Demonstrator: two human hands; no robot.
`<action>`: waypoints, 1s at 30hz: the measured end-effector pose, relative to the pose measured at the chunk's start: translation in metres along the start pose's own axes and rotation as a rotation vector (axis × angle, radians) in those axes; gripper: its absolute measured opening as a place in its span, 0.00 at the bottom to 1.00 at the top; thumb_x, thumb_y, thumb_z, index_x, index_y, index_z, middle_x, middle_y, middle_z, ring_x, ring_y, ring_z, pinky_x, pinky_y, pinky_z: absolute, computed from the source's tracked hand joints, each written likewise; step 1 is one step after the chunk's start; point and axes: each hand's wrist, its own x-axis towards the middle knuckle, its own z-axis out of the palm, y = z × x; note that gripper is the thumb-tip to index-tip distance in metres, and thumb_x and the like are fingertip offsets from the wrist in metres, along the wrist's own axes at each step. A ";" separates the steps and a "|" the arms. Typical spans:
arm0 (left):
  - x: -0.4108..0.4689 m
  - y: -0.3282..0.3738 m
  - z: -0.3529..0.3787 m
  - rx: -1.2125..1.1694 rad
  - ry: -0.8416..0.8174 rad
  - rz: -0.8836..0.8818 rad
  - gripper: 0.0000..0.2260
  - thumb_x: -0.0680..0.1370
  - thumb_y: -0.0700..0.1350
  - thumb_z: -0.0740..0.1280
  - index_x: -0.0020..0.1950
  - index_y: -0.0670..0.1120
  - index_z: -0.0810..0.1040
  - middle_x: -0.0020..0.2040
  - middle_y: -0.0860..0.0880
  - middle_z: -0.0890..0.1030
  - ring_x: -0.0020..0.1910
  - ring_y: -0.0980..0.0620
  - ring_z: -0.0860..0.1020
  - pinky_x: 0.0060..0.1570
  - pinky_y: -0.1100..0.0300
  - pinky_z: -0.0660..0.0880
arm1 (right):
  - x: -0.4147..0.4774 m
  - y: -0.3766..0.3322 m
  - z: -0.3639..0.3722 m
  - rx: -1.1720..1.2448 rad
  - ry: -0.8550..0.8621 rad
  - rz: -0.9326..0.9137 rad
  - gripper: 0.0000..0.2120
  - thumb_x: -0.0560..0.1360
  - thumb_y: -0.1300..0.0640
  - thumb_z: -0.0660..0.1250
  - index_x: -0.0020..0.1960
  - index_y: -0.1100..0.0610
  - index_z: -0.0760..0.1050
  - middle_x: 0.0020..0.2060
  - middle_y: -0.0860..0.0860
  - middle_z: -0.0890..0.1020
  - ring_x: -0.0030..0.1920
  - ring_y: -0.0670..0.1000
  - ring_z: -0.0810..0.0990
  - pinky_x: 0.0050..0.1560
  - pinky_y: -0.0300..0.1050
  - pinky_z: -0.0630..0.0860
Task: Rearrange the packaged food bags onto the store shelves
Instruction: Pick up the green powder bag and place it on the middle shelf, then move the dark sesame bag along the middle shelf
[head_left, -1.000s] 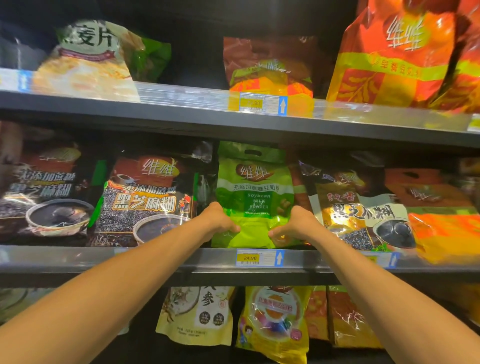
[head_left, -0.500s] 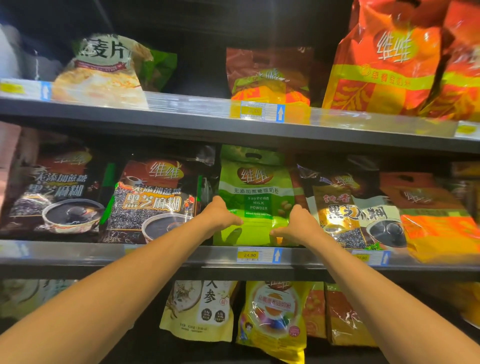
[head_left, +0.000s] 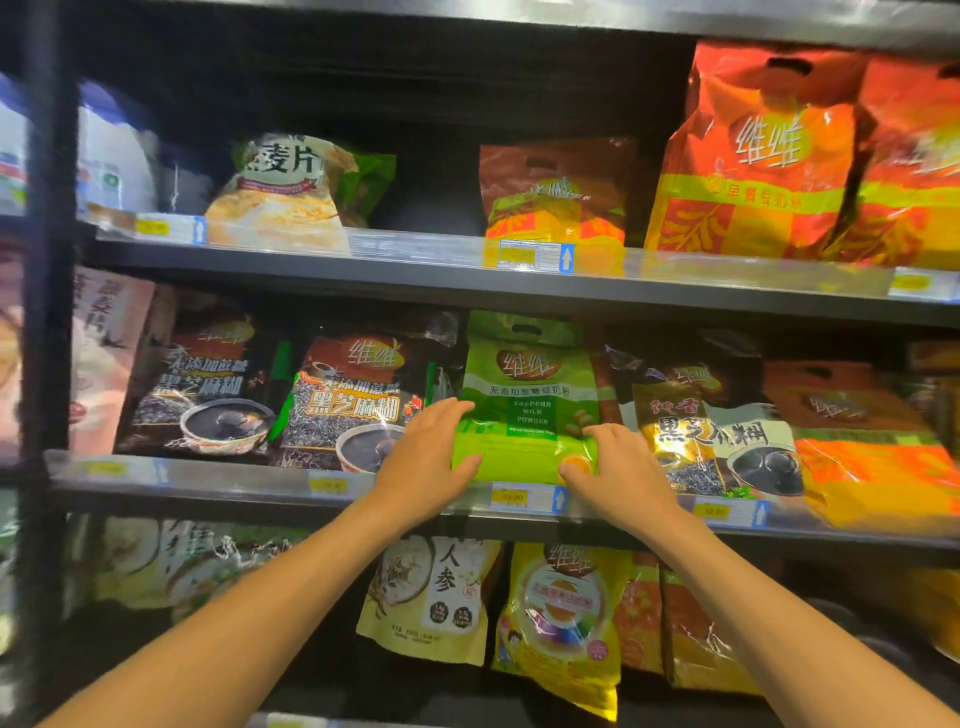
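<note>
A green soybean milk powder bag (head_left: 527, 400) stands upright on the middle shelf (head_left: 234, 475), between a dark black-sesame bag (head_left: 358, 395) and another sesame paste bag (head_left: 696, 421). My left hand (head_left: 428, 452) grips the bag's lower left corner, thumb on its front. My right hand (head_left: 613, 467) holds the lower right corner, fingers spread over the front.
The upper shelf (head_left: 415, 270) carries an oat bag (head_left: 283, 192), a brown-orange bag (head_left: 556, 197) and large orange bags (head_left: 763, 156). Orange bags (head_left: 862, 447) fill the middle shelf's right end. Yellow bags (head_left: 561, 618) hang below. A dark upright post (head_left: 47, 312) stands at left.
The view has shifted left and down. Both hands stay on the green bag's lower corners, now spread further onto its front; the bag stands in the same spot.
</note>
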 end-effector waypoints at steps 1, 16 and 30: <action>-0.007 0.000 -0.003 0.025 0.008 -0.010 0.30 0.81 0.54 0.68 0.81 0.51 0.62 0.81 0.51 0.62 0.81 0.48 0.58 0.77 0.48 0.62 | -0.006 0.000 -0.002 0.005 -0.002 -0.007 0.31 0.77 0.40 0.67 0.75 0.54 0.69 0.72 0.52 0.73 0.73 0.55 0.69 0.68 0.55 0.73; -0.104 -0.006 -0.079 0.288 0.053 -0.178 0.33 0.80 0.60 0.67 0.82 0.52 0.61 0.81 0.51 0.63 0.81 0.48 0.60 0.75 0.44 0.64 | -0.059 -0.055 -0.015 0.124 -0.028 -0.137 0.32 0.78 0.37 0.66 0.76 0.52 0.67 0.74 0.51 0.70 0.75 0.56 0.67 0.71 0.57 0.70; -0.076 -0.122 -0.129 0.141 0.012 -0.425 0.46 0.78 0.64 0.69 0.85 0.45 0.49 0.82 0.43 0.61 0.80 0.40 0.61 0.75 0.40 0.66 | -0.004 -0.147 0.028 0.176 -0.125 -0.088 0.39 0.77 0.35 0.68 0.80 0.55 0.62 0.76 0.55 0.69 0.74 0.57 0.70 0.69 0.55 0.73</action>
